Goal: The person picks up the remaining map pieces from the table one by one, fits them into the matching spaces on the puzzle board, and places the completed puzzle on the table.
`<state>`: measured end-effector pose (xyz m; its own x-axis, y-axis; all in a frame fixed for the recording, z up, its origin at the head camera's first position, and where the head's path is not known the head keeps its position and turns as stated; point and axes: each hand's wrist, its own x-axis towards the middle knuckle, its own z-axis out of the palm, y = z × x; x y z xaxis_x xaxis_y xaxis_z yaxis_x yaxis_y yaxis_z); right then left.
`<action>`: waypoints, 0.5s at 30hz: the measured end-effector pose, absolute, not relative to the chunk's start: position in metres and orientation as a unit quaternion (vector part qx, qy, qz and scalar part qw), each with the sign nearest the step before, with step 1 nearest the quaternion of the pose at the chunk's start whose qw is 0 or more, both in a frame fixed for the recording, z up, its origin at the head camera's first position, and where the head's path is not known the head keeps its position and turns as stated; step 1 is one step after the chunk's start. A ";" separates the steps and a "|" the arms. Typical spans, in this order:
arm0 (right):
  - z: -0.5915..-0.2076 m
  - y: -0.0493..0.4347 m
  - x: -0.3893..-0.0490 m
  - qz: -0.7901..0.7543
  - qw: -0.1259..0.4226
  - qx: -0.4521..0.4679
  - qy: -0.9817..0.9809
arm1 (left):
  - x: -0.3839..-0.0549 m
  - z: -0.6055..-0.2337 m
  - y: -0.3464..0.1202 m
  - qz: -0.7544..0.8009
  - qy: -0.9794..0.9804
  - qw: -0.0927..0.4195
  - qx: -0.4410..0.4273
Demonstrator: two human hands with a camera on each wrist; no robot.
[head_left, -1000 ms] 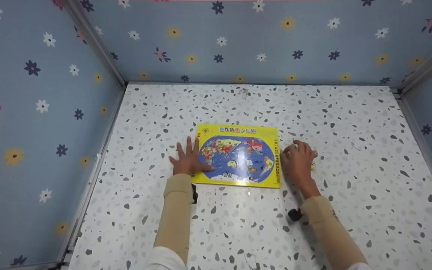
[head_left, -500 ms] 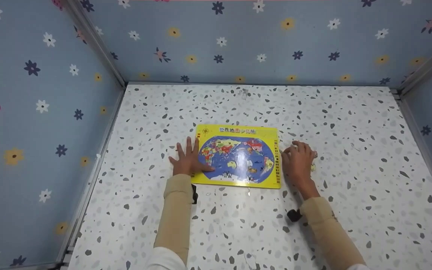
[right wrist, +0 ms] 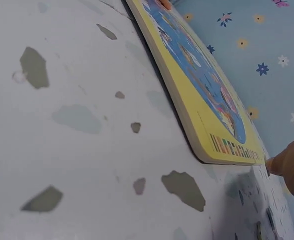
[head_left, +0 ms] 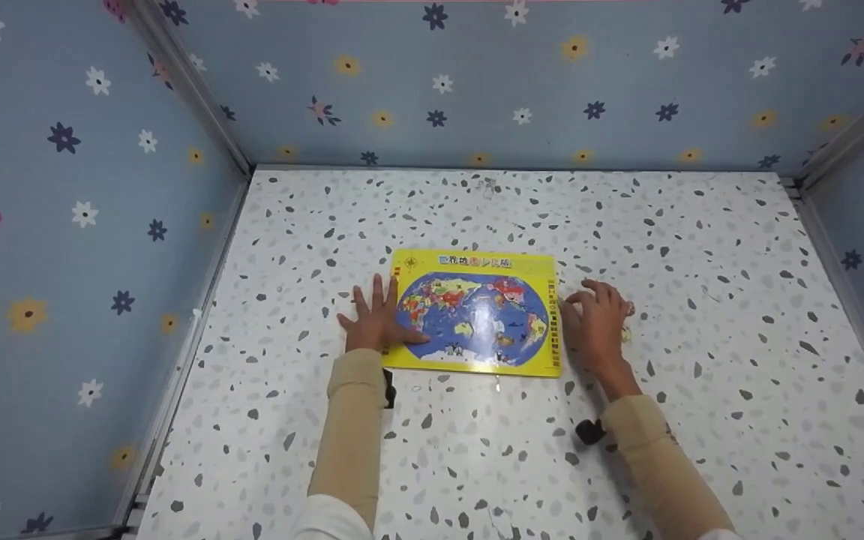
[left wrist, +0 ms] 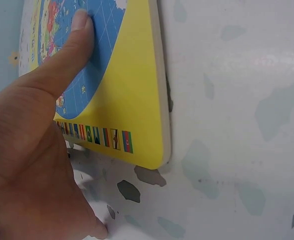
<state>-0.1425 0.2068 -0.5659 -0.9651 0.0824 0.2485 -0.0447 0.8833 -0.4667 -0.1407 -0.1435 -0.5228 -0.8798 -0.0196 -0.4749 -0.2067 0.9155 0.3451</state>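
A yellow-bordered world map board (head_left: pixel 469 360) lies flat on the speckled table. My left hand (head_left: pixel 370 324) is spread at its left edge, the thumb resting on the blue map area, as the left wrist view (left wrist: pixel 32 125) also shows, with the other fingers beside the board. Just off the right edge is my right hand (head_left: pixel 595 326), its fingers loosely bent and apart. Its thumb tip (right wrist: pixel 270 165) meets the board's corner in the right wrist view. Past that hand's outer side, a small reddish piece (head_left: pixel 630 308) and a pale yellow one (head_left: pixel 626 334) peek out, mostly hidden.
Blue flowered panels (head_left: pixel 477 82) enclose the table at the back and both sides. The white speckled tabletop (head_left: pixel 432 217) spreads around the board. A black wrist camera (head_left: pixel 589 431) sits at the right cuff, and another (head_left: pixel 389 388) at the left cuff.
The right hand's fingers shift very slightly beside the board's right edge. The left hand and the board stay put.
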 end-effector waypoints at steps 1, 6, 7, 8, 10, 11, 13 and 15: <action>-0.565 0.206 -0.143 0.245 0.133 -0.006 -0.960 | -0.141 -0.523 -0.144 0.197 0.949 0.239 -0.059; -0.565 0.202 -0.145 0.261 0.137 0.017 -0.955 | -0.141 -0.524 -0.145 0.195 0.949 0.240 -0.056; -0.566 0.201 -0.145 0.263 0.140 0.022 -0.954 | -0.141 -0.524 -0.145 0.195 0.949 0.240 -0.055; -0.566 0.200 -0.146 0.265 0.140 0.027 -0.954 | -0.141 -0.524 -0.145 0.195 0.950 0.239 -0.056; -0.566 0.198 -0.146 0.264 0.141 0.036 -0.953 | -0.141 -0.525 -0.145 0.194 0.950 0.238 -0.056; -0.565 0.197 -0.146 0.263 0.141 0.039 -0.954 | -0.141 -0.525 -0.145 0.194 0.950 0.237 -0.057; -0.565 0.194 -0.146 0.259 0.140 0.046 -0.954 | -0.142 -0.525 -0.145 0.194 0.950 0.237 -0.056; -0.564 0.192 -0.147 0.255 0.136 0.050 -0.956 | -0.142 -0.525 -0.145 0.194 0.950 0.238 -0.057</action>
